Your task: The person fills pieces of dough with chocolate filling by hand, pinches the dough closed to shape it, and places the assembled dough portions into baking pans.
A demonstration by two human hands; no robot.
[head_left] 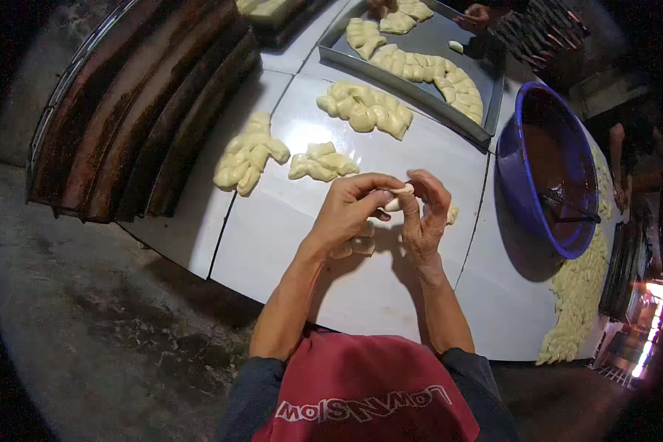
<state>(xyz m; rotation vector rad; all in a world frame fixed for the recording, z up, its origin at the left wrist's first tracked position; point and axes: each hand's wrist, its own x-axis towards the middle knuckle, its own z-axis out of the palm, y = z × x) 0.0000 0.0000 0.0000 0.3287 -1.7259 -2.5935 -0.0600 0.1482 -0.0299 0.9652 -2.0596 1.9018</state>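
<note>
A small piece of pale dough (396,201) is pinched between my two hands, above the white tiled table. My left hand (350,210) is closed on its left side, thumb and forefinger together. From the other side my right hand (427,225) grips it with bent fingers. Just beyond my left hand lies a small clump of dough pieces (322,162). A larger clump (250,155) sits to its left, and a long row of joined pieces (366,109) is farther back. Another bit of dough (452,214) shows partly behind my right hand.
A metal tray (405,82) with dough rows stands at the back; other people's hands (476,16) are near it. Dark stacked trays (140,110) rise at left. A purple basin (519,169) of brown liquid stands at right, beside many dough pieces (578,302).
</note>
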